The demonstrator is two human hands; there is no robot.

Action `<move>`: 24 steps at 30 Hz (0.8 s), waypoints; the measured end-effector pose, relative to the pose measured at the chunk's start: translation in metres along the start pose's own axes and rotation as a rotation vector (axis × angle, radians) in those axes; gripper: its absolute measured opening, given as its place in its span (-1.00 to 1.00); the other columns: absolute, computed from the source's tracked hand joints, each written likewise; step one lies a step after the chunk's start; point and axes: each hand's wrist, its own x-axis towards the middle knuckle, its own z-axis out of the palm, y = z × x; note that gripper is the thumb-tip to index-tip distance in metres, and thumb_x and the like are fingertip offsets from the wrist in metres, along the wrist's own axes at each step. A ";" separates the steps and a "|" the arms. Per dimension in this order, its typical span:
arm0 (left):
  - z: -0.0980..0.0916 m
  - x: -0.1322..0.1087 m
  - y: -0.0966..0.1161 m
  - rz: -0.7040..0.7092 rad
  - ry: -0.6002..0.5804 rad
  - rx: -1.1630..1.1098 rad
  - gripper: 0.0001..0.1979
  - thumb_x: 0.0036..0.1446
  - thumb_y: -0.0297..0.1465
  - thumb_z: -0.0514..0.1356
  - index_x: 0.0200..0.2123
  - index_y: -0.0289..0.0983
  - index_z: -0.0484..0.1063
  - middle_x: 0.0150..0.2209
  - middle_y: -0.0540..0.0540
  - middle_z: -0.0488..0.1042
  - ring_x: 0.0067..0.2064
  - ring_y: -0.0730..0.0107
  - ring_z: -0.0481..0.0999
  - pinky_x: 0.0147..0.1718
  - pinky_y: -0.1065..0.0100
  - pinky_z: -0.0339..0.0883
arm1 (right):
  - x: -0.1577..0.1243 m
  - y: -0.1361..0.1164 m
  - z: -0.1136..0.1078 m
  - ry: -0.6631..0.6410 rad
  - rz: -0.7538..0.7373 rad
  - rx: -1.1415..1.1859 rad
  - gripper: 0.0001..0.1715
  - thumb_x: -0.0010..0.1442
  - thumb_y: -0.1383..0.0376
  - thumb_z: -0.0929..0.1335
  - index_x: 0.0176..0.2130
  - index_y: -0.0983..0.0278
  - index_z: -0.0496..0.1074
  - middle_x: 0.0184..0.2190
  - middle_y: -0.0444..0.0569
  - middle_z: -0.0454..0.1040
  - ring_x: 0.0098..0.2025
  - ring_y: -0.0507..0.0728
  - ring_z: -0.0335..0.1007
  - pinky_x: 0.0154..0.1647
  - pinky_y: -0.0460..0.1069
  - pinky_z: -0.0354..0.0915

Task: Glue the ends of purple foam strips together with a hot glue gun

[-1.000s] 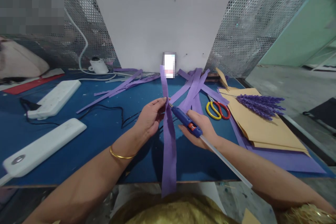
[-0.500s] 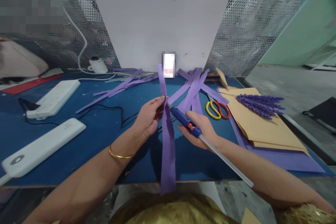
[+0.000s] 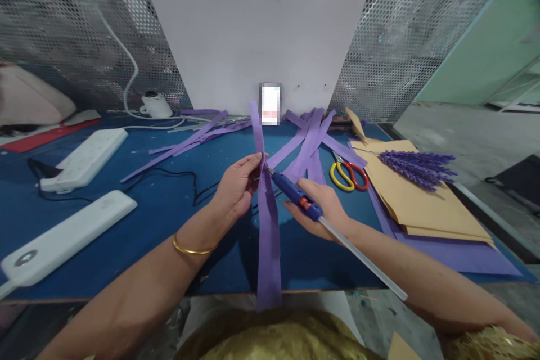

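My left hand (image 3: 242, 183) pinches a long purple paper strip (image 3: 269, 236) near its middle, and the strip's lower end hangs past the table's front edge. My right hand (image 3: 318, 205) is wrapped round a blue hot glue gun (image 3: 295, 190). The gun's nozzle sits at the strip, close beside my left fingertips; whether it touches cannot be made out. From the back of the gun a long translucent glue stick (image 3: 363, 256) sticks out over my right forearm. Behind my hands lie more purple strips (image 3: 310, 146).
Scissors (image 3: 349, 175) with yellow and red handles lie right of the strips. Farther right, purple lavender sprigs (image 3: 417, 169) rest on tan paper (image 3: 439, 214). At left are a power strip (image 3: 86, 158), a long white device (image 3: 70, 236) and cables. A white board (image 3: 257, 39) stands behind.
The strip's upper end has shifted slightly left, and my left hand with it. My right hand keeps the glue gun in nearly the same place.
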 end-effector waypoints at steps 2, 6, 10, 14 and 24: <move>0.000 0.001 0.000 0.007 0.010 -0.010 -0.72 -0.21 -0.37 0.50 -0.36 -0.33 0.62 -0.47 -0.01 0.55 -0.47 0.53 0.48 -0.51 0.53 0.34 | 0.000 0.000 0.000 0.015 -0.023 -0.007 -0.66 0.22 0.10 0.31 -0.42 0.17 0.08 -0.54 -0.19 0.20 -0.53 0.03 0.12 -0.47 -0.06 0.04; 0.000 0.001 0.000 0.014 0.011 -0.012 -0.76 -0.17 -0.39 0.49 -0.37 -0.33 0.62 -0.48 -0.01 0.55 -0.48 0.53 0.47 -0.51 0.53 0.36 | 0.000 0.000 0.000 0.018 -0.035 -0.026 -0.65 0.22 0.10 0.30 -0.43 0.17 0.07 -0.55 -0.20 0.18 -0.53 0.03 0.12 -0.48 -0.07 0.03; 0.001 0.000 0.001 0.015 0.018 -0.010 -0.77 -0.16 -0.39 0.48 -0.37 -0.33 0.62 -0.49 -0.01 0.54 -0.48 0.51 0.48 -0.50 0.51 0.38 | 0.000 0.000 0.000 -0.001 -0.034 -0.034 -0.69 0.23 0.11 0.28 -0.42 0.17 0.08 -0.54 -0.19 0.20 -0.53 0.03 0.14 -0.47 -0.07 0.05; -0.001 0.001 0.001 0.022 0.008 -0.012 -0.75 -0.16 -0.37 0.48 -0.36 -0.33 0.62 -0.49 0.00 0.54 -0.48 0.51 0.48 -0.51 0.51 0.38 | -0.001 0.000 0.000 -0.011 -0.014 -0.038 -0.70 0.21 0.11 0.28 -0.42 0.17 0.09 -0.53 -0.18 0.22 -0.53 0.04 0.15 -0.47 -0.07 0.05; 0.000 0.002 0.003 0.042 0.025 -0.032 -0.77 -0.15 -0.39 0.47 -0.37 -0.34 0.61 -0.50 0.00 0.52 -0.50 0.52 0.45 -0.52 0.50 0.38 | 0.000 -0.002 -0.001 -0.036 0.005 -0.025 -0.69 0.21 0.10 0.28 -0.42 0.17 0.08 -0.53 -0.19 0.20 -0.53 0.03 0.14 -0.47 -0.06 0.04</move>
